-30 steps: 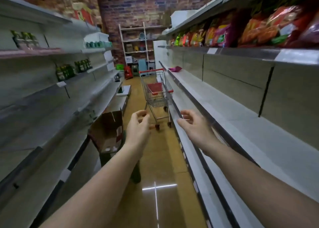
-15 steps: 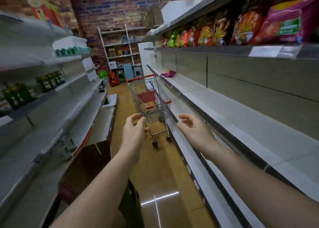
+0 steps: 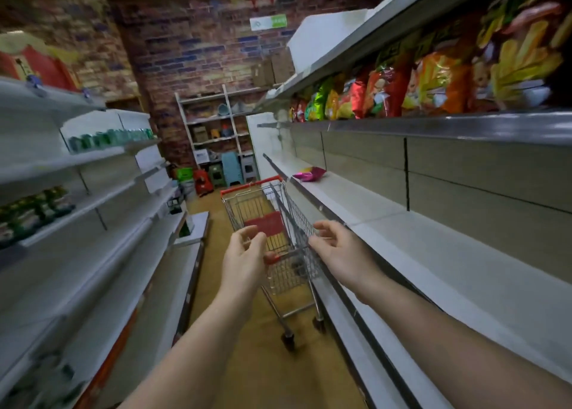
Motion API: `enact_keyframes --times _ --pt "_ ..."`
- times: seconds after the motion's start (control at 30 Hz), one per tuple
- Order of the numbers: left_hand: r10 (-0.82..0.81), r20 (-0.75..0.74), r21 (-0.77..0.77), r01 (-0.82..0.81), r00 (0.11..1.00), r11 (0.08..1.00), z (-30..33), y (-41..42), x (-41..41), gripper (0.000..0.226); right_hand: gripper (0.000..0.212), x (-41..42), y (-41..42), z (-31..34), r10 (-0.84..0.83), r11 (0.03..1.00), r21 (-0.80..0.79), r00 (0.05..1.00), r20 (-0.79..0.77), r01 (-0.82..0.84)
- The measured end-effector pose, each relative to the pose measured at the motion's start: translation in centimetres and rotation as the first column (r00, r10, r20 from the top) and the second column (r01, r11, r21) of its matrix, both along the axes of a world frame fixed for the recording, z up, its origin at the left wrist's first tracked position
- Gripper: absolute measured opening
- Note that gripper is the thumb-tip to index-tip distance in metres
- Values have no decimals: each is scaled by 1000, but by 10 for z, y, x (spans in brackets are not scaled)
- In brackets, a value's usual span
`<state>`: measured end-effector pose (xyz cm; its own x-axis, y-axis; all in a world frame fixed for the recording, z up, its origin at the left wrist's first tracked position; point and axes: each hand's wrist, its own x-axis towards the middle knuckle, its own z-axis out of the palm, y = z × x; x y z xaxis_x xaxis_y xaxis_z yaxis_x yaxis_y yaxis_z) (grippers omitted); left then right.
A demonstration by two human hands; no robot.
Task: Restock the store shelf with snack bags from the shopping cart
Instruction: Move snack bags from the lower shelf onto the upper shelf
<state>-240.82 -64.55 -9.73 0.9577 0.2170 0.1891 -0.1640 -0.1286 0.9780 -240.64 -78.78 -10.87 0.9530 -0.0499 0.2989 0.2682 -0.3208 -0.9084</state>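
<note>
I'm looking down an aisle with the shopping cart (image 3: 272, 238) straight ahead, hard against the shelf unit on my right (image 3: 402, 241), my left hand (image 3: 244, 254) and right hand (image 3: 340, 251) reaching out over its near end. On that right side, snack bags (image 3: 402, 90) stand in a row on the upper shelf, and one lone bag (image 3: 309, 173) lies on the shelf below, just beyond the cart. Another shelf unit (image 3: 93, 210) runs along my left, and a rack (image 3: 216, 136) stands against the back wall behind the cart.
</note>
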Motion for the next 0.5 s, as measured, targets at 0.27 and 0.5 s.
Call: enact_keyframes --times 0.27,0.5 --pt "4 23 4 -4 1000 1000 10 24 194 19 38 193 28 14 39 999 -26 998 -40 -40" --pt "-155 5 -82 155 988 985 -2 37 387 18 39 381 42 -12 -107 994 -42 990 -90 104"
